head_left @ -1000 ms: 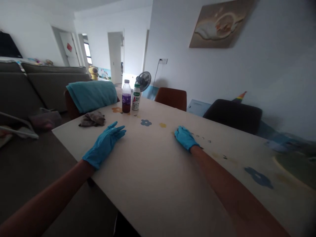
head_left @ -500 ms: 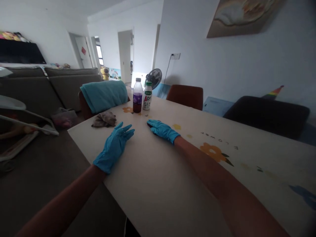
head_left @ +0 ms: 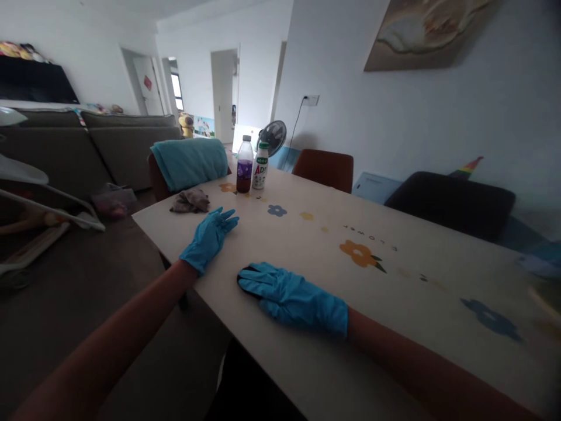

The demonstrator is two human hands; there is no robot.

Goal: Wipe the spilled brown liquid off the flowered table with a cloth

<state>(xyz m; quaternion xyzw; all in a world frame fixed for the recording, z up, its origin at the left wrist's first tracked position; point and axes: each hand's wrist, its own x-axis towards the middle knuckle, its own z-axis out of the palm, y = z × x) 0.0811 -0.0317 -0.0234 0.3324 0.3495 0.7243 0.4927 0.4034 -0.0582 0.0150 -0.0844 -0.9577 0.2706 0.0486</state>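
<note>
My right hand (head_left: 289, 298), in a blue glove, lies over a dark, flat, rounded pad (head_left: 249, 269) near the front edge of the table (head_left: 280, 245). Its fingers press the pad down, so most of it is hidden beneath them. Also gloved in blue, my left hand (head_left: 209, 238) rests by the table's left edge with fingers spread and nothing in them. Just beyond those fingertips lies a crumpled grey-brown cloth (head_left: 191, 201).
A bottle of dark purple drink (head_left: 244, 169) and a white bottle with a green cap (head_left: 260, 166) stand at the far end. Chairs line the table, one draped with a teal towel (head_left: 193, 164). A fan (head_left: 272, 138) is behind.
My right hand has slid the dark pad back toward me across the tabletop, uncovering a blue flower print. My left hand stays nearly in place, still spread.
</note>
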